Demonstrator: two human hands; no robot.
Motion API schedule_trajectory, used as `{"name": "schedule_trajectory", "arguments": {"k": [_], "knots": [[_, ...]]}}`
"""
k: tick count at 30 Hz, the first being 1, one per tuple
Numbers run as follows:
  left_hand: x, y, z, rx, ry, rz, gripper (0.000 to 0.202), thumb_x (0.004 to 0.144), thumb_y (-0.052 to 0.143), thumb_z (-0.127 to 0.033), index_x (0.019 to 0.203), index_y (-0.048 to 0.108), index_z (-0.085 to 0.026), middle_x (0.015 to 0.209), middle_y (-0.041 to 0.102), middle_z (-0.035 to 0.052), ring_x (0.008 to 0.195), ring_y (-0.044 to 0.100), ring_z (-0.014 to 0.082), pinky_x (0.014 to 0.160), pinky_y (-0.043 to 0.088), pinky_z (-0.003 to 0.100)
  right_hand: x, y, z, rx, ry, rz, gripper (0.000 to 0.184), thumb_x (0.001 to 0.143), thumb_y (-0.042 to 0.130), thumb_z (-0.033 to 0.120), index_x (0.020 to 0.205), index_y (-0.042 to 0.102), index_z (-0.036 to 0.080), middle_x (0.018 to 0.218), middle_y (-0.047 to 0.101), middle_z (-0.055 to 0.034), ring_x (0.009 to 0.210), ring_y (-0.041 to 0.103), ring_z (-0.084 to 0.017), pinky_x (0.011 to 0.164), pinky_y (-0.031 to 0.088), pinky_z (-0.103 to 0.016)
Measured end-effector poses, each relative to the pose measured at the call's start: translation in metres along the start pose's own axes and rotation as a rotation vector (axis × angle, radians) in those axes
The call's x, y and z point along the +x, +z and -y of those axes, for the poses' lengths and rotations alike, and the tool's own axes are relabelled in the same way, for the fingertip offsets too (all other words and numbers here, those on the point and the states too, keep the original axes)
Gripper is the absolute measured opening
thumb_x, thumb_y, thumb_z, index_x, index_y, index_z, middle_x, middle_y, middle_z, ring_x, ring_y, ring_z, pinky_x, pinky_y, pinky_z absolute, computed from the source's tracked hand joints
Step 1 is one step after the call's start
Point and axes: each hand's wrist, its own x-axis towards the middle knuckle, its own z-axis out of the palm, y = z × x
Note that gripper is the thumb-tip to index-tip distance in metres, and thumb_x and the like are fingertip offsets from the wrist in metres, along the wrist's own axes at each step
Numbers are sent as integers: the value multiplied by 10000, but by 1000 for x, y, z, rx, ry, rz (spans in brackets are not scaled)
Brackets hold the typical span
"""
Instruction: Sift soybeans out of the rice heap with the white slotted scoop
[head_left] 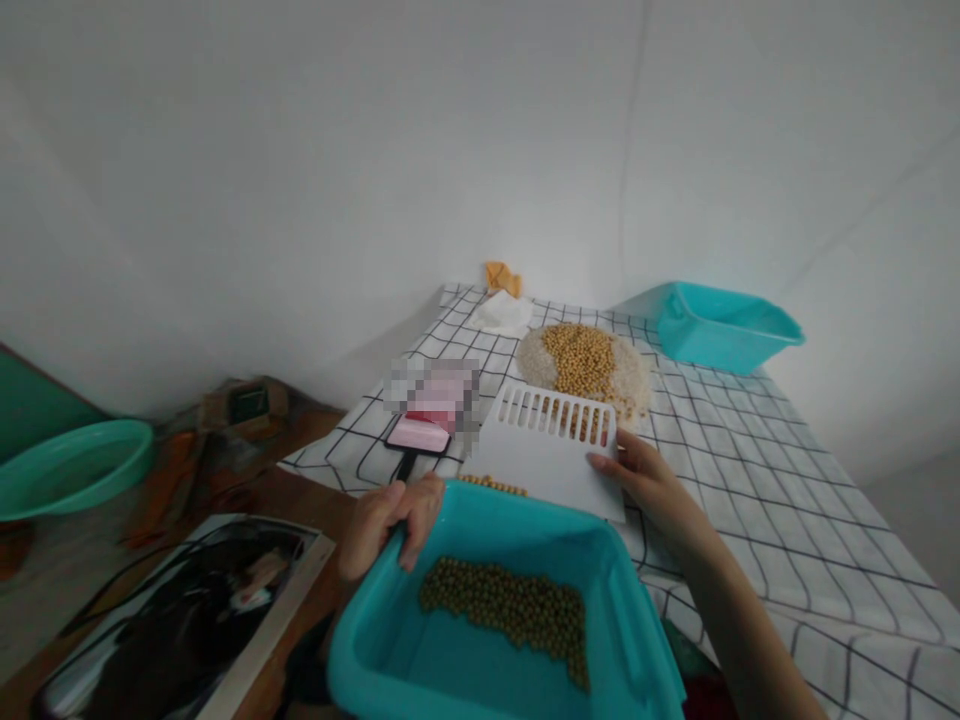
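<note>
My left hand is closed over the far-left rim of a teal plastic basin. Greenish-brown beans lie inside along the basin's far side and right part. My right hand pinches the right edge of a white plastic board with slots. This board slopes behind the basin, between it and a heap of yellow soybeans mixed with white grains. More yellow beans show at the board's lower left. Just beyond my left hand lies a pink, black-framed thing with a black handle, partly blurred out.
A checked cloth covers the table against a white wall. At the back right stands another teal basin. A white cloth and an orange cloth lie at the back left. Down on the left are a green basin and a picture-covered box.
</note>
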Motion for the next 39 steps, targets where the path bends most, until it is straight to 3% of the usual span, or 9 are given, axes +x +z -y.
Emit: {"name": "schedule_trajectory", "arguments": {"k": [6, 11, 17, 24, 28, 33, 39], "knots": [[-2, 0, 3, 6, -15, 11, 673, 1083, 203, -401, 512, 513, -227, 431, 524, 11, 457, 456, 191, 705, 402, 418, 11, 0, -4, -136, -12, 9, 345, 821, 760, 505, 1032, 692, 241, 975, 785, -56, 810, 721, -221, 693, 593, -334], [2, 6, -3, 6, -16, -52, 685, 1075, 240, -431, 465, 477, -228, 411, 500, 8, 453, 441, 190, 687, 389, 408, 6, 3, 3, -43, -2, 2, 323, 811, 779, 448, 1051, 703, 246, 1067, 782, -67, 892, 732, -242, 769, 594, -362], [-1, -1, 1, 11, -33, 12, 679, 1085, 201, -407, 498, 494, -228, 442, 536, 13, 490, 475, 198, 737, 393, 415, -6, 1, 4, 76, 45, -67, 396, 804, 800, 421, 1147, 711, 244, 1208, 777, -90, 1012, 751, -285, 782, 604, -363], [2, 5, -3, 12, -4, -54, 699, 1066, 250, -455, 453, 497, -227, 397, 525, 14, 453, 452, 196, 688, 391, 419, -4, 0, 1, 59, -42, -149, 417, 780, 836, 453, 1127, 708, 261, 1130, 803, -80, 957, 767, -293, 834, 614, -425], [2, 7, -5, 7, -34, -67, 700, 1058, 278, -474, 438, 488, -226, 399, 533, 22, 454, 473, 203, 679, 388, 426, -1, 5, -1, 16, -62, -135, 433, 791, 822, 489, 1137, 691, 264, 1104, 807, -84, 918, 772, -289, 806, 621, -424], [3, 8, -3, -15, 30, -64, 682, 1072, 275, -413, 457, 491, -213, 393, 504, 6, 421, 442, 172, 663, 378, 409, 5, 3, -6, -78, -96, -119, 420, 805, 808, 476, 1148, 689, 265, 1122, 799, -77, 932, 759, -274, 837, 612, -424], [3, 11, 0, -27, 54, -99, 687, 1079, 235, -377, 456, 472, -213, 382, 480, 11, 420, 424, 174, 650, 376, 406, 2, 3, -2, -57, 16, -50, 351, 835, 785, 441, 1125, 710, 259, 1188, 780, -80, 993, 750, -276, 758, 608, -359]]}}
